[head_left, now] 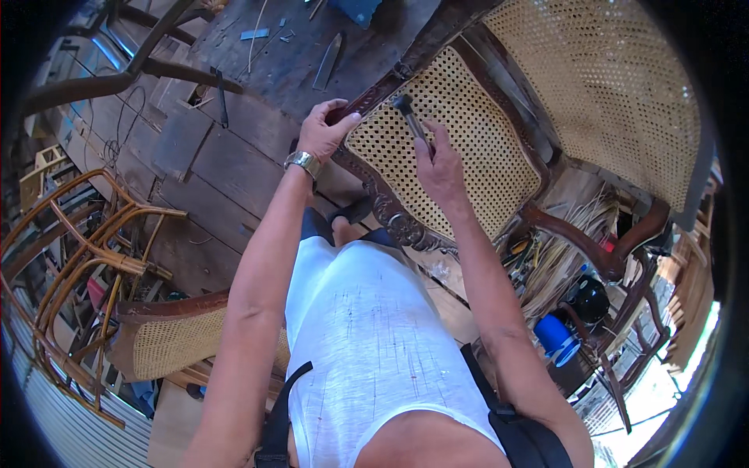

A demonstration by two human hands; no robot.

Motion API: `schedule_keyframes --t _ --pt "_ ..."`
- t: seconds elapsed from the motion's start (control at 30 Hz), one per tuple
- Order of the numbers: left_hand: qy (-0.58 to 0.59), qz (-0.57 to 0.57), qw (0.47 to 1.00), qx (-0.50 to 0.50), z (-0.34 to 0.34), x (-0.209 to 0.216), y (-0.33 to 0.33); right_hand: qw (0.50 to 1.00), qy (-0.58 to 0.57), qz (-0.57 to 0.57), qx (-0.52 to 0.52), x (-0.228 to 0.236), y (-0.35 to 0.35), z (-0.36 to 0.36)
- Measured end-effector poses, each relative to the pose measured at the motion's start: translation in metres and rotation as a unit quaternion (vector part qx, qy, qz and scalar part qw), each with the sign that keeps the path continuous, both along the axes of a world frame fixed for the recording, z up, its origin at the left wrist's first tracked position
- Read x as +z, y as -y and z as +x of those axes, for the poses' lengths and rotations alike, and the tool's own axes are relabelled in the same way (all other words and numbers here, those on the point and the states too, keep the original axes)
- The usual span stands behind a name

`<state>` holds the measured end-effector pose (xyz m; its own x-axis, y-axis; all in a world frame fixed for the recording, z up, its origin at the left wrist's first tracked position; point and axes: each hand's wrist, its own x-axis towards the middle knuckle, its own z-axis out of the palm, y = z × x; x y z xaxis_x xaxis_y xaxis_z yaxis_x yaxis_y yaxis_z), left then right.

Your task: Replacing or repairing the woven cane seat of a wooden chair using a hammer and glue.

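A carved dark wooden chair frame (pixel 402 226) with a woven cane panel (pixel 460 132) lies tilted in front of me. My left hand (pixel 321 136), with a metal watch on its wrist, grips the frame's upper left edge, its thumb lying toward the cane's border. In my right hand (pixel 443 168) is a small hammer (pixel 411 119), its dark head above the cane near the panel's upper left side. The hammer's lower handle is hidden in my fist. From this view I cannot tell whether the head touches the cane.
A pointed blade (pixel 328 62) and small metal bits lie on the dark worktable (pixel 273 78). A larger cane panel (pixel 616 78) stands at the upper right. Loose cane strips (pixel 566 257) and a blue container (pixel 555 339) are at right. Bent rattan furniture (pixel 101 226) stands at left.
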<state>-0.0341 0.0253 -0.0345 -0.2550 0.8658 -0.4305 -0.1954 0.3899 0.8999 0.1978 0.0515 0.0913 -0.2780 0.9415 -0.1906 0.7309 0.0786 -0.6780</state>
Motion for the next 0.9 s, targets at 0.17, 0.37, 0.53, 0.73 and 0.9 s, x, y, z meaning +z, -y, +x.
schedule_keyframes --t 0.17,0.37,0.53,0.73,0.9 --pt "-0.205 0.038 0.977 -0.05 0.006 0.005 0.001 0.99 -0.033 0.125 0.053 -0.018 0.004 0.002" --pt "-0.218 0.052 0.974 -0.027 0.006 0.003 0.0 0.983 -0.065 0.137 0.105 -0.024 0.003 -0.006" --pt "-0.163 0.006 0.986 -0.022 0.008 0.01 -0.003 0.949 0.175 0.145 0.22 -0.027 0.014 -0.011" --pt "-0.183 0.015 0.983 -0.017 0.007 0.01 -0.002 0.953 0.053 0.226 0.195 -0.03 0.012 -0.017" --pt "-0.176 0.006 0.984 -0.02 0.007 0.011 -0.008 0.958 0.084 0.191 0.196 -0.039 0.008 -0.013"
